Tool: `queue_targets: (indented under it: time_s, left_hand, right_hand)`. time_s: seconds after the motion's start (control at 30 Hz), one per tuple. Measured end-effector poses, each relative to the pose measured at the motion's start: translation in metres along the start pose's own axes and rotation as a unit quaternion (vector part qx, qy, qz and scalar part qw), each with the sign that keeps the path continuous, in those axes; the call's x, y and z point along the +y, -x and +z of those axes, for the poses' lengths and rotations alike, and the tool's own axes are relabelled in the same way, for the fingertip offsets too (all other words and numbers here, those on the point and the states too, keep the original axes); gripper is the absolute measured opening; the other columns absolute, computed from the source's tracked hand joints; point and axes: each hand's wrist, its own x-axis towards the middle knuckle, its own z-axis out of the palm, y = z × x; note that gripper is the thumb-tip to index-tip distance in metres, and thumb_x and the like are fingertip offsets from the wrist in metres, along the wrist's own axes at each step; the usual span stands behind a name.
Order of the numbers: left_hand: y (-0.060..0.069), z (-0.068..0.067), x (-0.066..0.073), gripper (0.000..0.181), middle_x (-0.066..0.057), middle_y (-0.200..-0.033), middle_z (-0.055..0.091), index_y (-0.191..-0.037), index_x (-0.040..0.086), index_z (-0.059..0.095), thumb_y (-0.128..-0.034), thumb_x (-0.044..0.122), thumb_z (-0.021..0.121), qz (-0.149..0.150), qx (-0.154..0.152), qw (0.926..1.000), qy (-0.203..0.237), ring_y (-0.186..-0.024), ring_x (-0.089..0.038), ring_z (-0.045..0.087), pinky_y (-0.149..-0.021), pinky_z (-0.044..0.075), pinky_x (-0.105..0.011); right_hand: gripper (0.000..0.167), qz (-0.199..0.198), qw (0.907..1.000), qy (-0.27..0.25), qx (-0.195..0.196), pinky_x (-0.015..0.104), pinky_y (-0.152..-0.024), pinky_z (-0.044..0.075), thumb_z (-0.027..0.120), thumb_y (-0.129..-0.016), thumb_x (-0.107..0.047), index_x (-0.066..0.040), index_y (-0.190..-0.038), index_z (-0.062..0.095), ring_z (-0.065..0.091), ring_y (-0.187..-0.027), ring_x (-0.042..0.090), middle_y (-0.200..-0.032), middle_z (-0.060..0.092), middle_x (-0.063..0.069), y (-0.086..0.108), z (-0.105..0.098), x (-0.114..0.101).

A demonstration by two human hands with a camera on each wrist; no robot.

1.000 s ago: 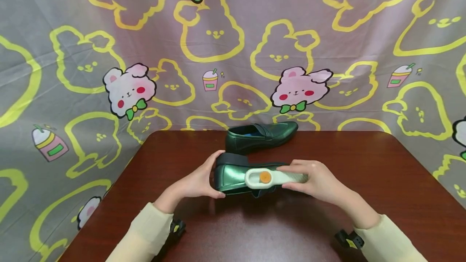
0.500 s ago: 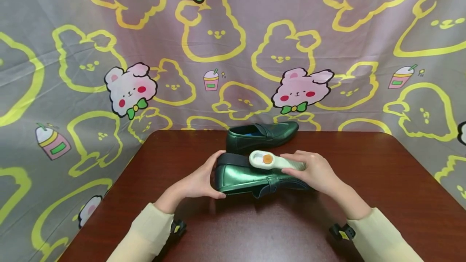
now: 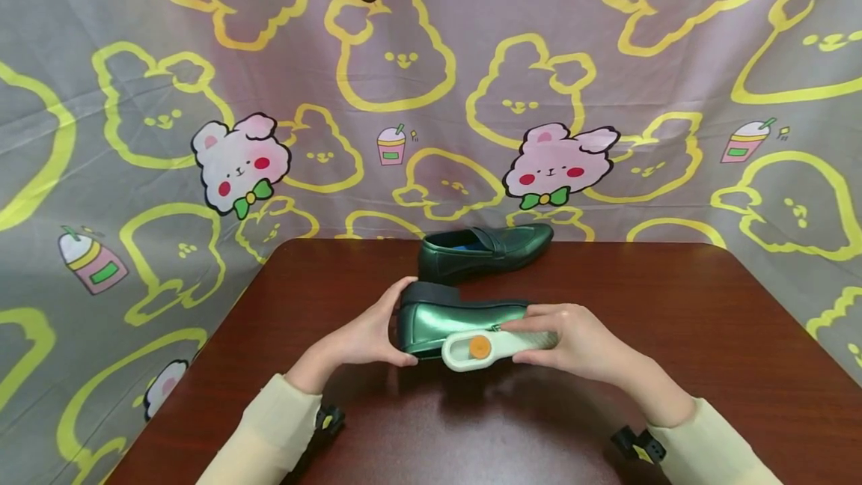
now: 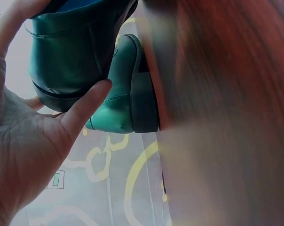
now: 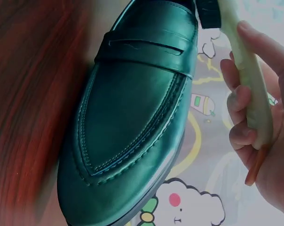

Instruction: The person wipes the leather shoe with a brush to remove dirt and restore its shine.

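A green loafer (image 3: 434, 322) tilts sideways beside a pale brush (image 3: 501, 346).

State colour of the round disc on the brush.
Orange; the disc shows best in the head view.

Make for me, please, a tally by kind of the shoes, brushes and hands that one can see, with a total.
Shoes: 2, the held shoe and the rear shoe
Brushes: 1, the pale brush
Hands: 2, the left hand and the right hand
Total: 5
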Motion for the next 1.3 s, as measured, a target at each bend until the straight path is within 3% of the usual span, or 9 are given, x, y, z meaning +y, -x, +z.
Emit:
queue_targets:
  time_s: [0.03,0.27,0.4,0.5,0.63,0.83,0.97,1.13,1.3]
  left_hand:
    - [0.0,0.0,0.0,0.111,-0.015,-0.137,0.034,-0.149,0.004,0.011,-0.0673,0.001,0.086,0.001,-0.001,1.0,0.0,-0.118,-0.03,0.045,-0.095,0.043,-0.039]
    - [-0.006,0.003,-0.037,0.118,-0.003,-0.139,0.032,-0.151,0.02,0.011,-0.0645,0.012,0.091,0.008,0.002,0.9999,-0.014,-0.119,-0.021,0.045,-0.095,0.044,-0.035]
    - [-0.005,0.004,-0.039,0.118,-0.004,-0.14,0.032,-0.151,0.016,0.011,-0.0646,0.017,0.092,0.013,0.002,0.9997,-0.019,-0.119,-0.022,0.044,-0.096,0.044,-0.035]
    - [-0.006,0.003,-0.039,0.118,-0.006,-0.139,0.033,-0.151,0.014,0.011,-0.0649,0.019,0.092,0.018,0.001,0.9997,-0.016,-0.119,-0.024,0.045,-0.095,0.044,-0.035]
    - [-0.005,0.003,-0.04,0.117,-0.007,-0.139,0.034,-0.151,0.015,0.012,-0.0658,0.019,0.091,0.02,0.0,0.9997,-0.014,-0.118,-0.024,0.046,-0.094,0.044,-0.034]
    - [-0.005,0.003,-0.04,0.117,-0.006,-0.14,0.034,-0.151,0.018,0.011,-0.0659,0.018,0.091,0.022,0.0,0.9996,-0.016,-0.119,-0.022,0.046,-0.095,0.044,-0.033]
    - [-0.005,0.002,-0.039,0.116,-0.006,-0.139,0.034,-0.151,0.016,0.011,-0.0663,0.019,0.091,0.023,0.0,0.9996,-0.018,-0.119,-0.023,0.045,-0.094,0.044,-0.035]
    - [-0.005,0.001,-0.039,0.117,-0.006,-0.138,0.035,-0.152,0.013,0.01,-0.0666,0.021,0.09,0.02,-0.001,0.9995,-0.025,-0.117,-0.023,0.046,-0.093,0.045,-0.035]
    - [-0.006,-0.001,-0.04,0.116,-0.004,-0.138,0.036,-0.151,0.019,0.011,-0.0661,0.021,0.091,0.018,-0.002,0.9995,-0.024,-0.117,-0.022,0.046,-0.093,0.046,-0.035]
  right_hand:
    - [0.038,0.003,1.0,0.003,0.002,0.019,-0.056,0.041,0.083,-0.078,-0.029,-0.022,-0.114,0.073,0.05,-0.07,0.0,-0.089,0.059,-0.017,-0.001,0.001,0.0]
    - [0.042,0.076,0.9936,0.056,0.062,0.023,-0.057,0.041,0.084,-0.076,-0.026,-0.018,-0.115,0.073,0.049,-0.069,0.005,-0.086,0.059,-0.014,-0.004,0.001,0.012]
    - [0.041,0.102,0.988,0.082,0.081,0.024,-0.057,0.04,0.084,-0.077,-0.027,-0.018,-0.115,0.073,0.048,-0.069,0.006,-0.084,0.059,-0.013,-0.003,0.0,0.013]
    - [0.042,0.075,0.9938,0.038,0.073,0.023,-0.057,0.042,0.085,-0.076,-0.023,-0.02,-0.116,0.073,0.05,-0.071,0.005,-0.087,0.06,-0.015,-0.001,0.0,0.009]
    - [0.042,0.007,0.9991,-0.013,0.04,0.019,-0.058,0.043,0.085,-0.075,-0.022,-0.021,-0.116,0.072,0.052,-0.073,0.003,-0.091,0.061,-0.016,-0.001,0.002,0.001]
    - [0.037,-0.059,0.9981,0.015,0.003,0.01,-0.056,0.037,0.083,-0.078,-0.028,-0.02,-0.113,0.073,0.048,-0.068,-0.001,-0.089,0.058,-0.014,-0.005,0.008,-0.009]
    - [0.037,-0.045,0.9986,0.028,0.004,0.012,-0.056,0.038,0.083,-0.077,-0.028,-0.019,-0.112,0.074,0.049,-0.068,-0.001,-0.089,0.06,-0.014,-0.007,0.01,-0.006]
    - [0.037,-0.021,0.9998,0.0,0.004,0.017,-0.057,0.042,0.083,-0.077,-0.03,-0.02,-0.112,0.074,0.053,-0.073,0.001,-0.093,0.063,-0.014,-0.007,0.011,0.0]
    - [0.04,-0.002,0.9996,-0.016,0.024,0.02,-0.058,0.044,0.084,-0.076,-0.028,-0.022,-0.114,0.073,0.053,-0.074,0.002,-0.093,0.062,-0.016,-0.009,0.009,0.007]
